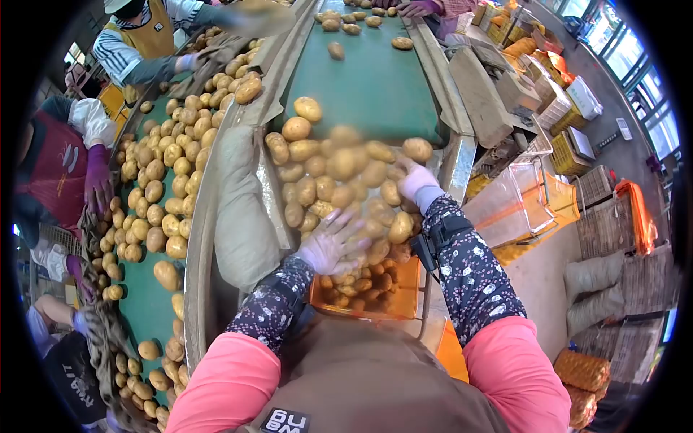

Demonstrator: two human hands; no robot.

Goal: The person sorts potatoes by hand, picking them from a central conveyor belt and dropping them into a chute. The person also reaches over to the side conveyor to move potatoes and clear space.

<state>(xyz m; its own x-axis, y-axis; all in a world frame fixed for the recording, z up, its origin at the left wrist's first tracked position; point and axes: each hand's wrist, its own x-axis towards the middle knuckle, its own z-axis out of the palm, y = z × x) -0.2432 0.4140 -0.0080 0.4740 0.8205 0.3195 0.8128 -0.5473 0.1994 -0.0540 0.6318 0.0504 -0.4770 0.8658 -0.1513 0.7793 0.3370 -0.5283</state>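
Observation:
A heap of potatoes (pixel 317 189) lies at the near end of the green conveyor belt (pixel 361 86), several of them blurred by motion. My left hand (pixel 333 242), in a pale lilac glove, spreads its fingers over the lower left of the heap. On the right edge of the heap, my right hand (pixel 416 180) is gloved too, its fingers reaching forward beside a single potato (pixel 417 150); they look apart, with their tips partly lost among the potatoes. Below my hands, an orange-lined container (pixel 403 290) has potatoes inside.
A second green belt (pixel 148 317) with many potatoes runs along the left, where co-workers in aprons (pixel 61 166) stand. A stuffed grey cloth pad (pixel 245 209) covers the chute's left side. To the right are a clear-and-orange bag on a frame (pixel 516 202) and stacked crates (pixel 613 231).

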